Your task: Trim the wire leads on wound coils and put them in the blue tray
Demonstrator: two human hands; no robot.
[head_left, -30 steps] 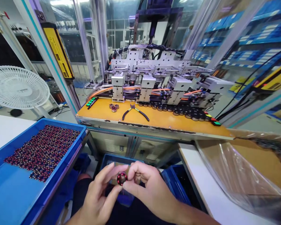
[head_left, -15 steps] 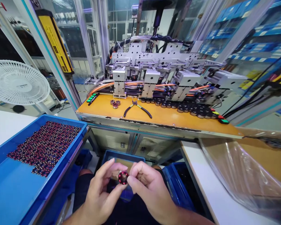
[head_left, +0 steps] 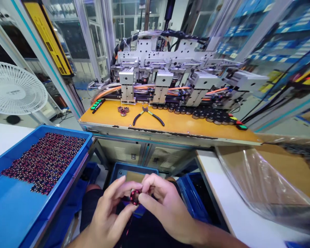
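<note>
While the left hand [head_left: 115, 206] pinches the small ring [head_left: 134, 197], the right hand's [head_left: 162, 203] fingers close on its edge.

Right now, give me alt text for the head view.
Two bare hands, left and right, hold a small ring-shaped part between them. Beyond, pliers lie on an orange bench; a blue tray of similar parts sits left.

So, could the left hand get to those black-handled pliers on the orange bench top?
Probably, after some reaching: nothing seems to block the way from the left hand to the black-handled pliers, though it is busy at a small red-and-black ring.
</note>
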